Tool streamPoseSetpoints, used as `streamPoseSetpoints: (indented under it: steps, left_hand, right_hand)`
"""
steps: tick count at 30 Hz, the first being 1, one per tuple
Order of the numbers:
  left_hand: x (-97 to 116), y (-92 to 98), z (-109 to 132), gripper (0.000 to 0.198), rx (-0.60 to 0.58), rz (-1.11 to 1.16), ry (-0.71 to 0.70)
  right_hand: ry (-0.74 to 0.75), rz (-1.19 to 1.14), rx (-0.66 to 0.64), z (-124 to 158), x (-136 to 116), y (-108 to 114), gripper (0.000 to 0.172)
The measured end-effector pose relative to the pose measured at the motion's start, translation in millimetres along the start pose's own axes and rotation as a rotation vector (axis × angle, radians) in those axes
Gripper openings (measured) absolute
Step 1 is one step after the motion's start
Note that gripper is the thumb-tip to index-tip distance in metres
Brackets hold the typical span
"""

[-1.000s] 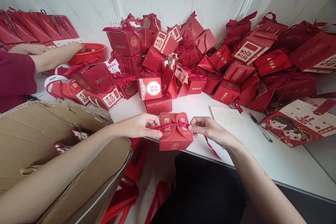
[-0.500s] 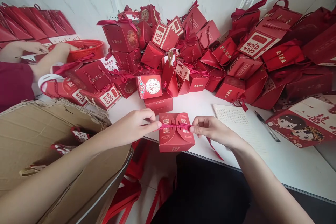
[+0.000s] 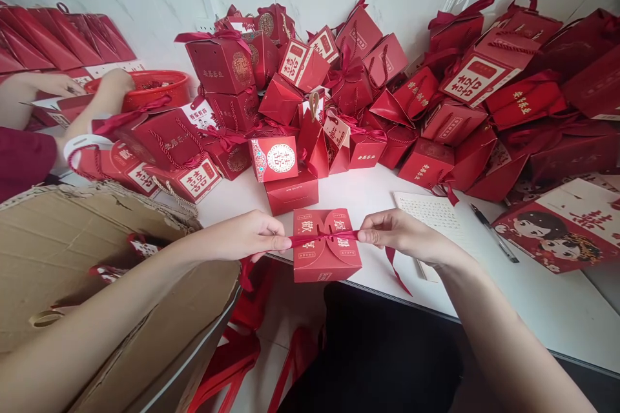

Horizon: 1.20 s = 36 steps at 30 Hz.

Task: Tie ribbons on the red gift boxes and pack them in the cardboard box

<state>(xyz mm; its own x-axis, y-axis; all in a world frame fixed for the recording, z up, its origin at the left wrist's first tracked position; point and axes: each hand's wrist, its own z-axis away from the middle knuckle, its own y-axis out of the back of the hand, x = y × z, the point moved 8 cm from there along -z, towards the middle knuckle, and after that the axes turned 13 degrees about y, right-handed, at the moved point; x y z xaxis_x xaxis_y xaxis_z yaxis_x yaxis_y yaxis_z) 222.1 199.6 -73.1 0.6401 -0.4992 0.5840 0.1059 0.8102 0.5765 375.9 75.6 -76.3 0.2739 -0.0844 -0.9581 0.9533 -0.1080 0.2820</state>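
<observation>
You are pinching a red ribbon (image 3: 323, 238) at both ends, and it is running taut across the top of a small red box (image 3: 325, 257). Your left hand (image 3: 252, 239) is closing thumb and forefinger on the ribbon just left of the box. Your right hand (image 3: 402, 235) is gripping it the same way just right of the box, with a loose tail hanging down below that hand. The box is sitting upright at the near edge of the white table (image 3: 508, 310), between your hands, its two rounded flaps folded shut on top.

Behind it a pile (image 3: 368, 97) of red gift boxes and bags is filling the back of the table up to the tiled wall. A notebook (image 3: 436, 213) is lying open near your right hand, with a pen (image 3: 494, 242) beside it. A carton (image 3: 72, 258) is standing open under your left forearm. At far left, another person's hand (image 3: 113, 84) is touching a red basket (image 3: 159, 87).
</observation>
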Motion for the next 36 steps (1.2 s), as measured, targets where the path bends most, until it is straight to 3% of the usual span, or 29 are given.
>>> streamPoseSetpoints:
  steps: [13,17,21,24,27,32,36]
  left_hand:
    - [-5,-6.7,-4,0.045,-0.048,-0.059,-0.042]
    - [3,-4.9,-3,0.039,-0.04,-0.059,-0.098]
    - [10,1.6,4,0.034,-0.034,0.119,-0.063]
    - [15,2.3,9,0.03,-0.047,0.232,-0.026]
    - [18,3.2,12,0.028,-0.036,0.231,-0.008]
    - [36,13.9,22,0.027,0.081,0.068,-0.09]
    - [58,22.0,32,0.022,0.22,-0.135,-0.166]
  right_hand:
    - [0.015,0.034,-0.098,-1,5,0,0.044]
    - [0.08,0.012,-0.137,1,-14,-1,0.037]
    - [0.197,-0.047,-0.142,4,-49,-10,0.029]
    - [0.311,-0.1,-0.101,0,-69,-21,0.024]
    - [0.404,-0.079,-0.021,-8,-70,-30,0.023]
    - [0.495,0.089,0.208,-16,-54,-33,0.021]
    - [0.549,0.168,0.256,-13,-53,-36,0.015]
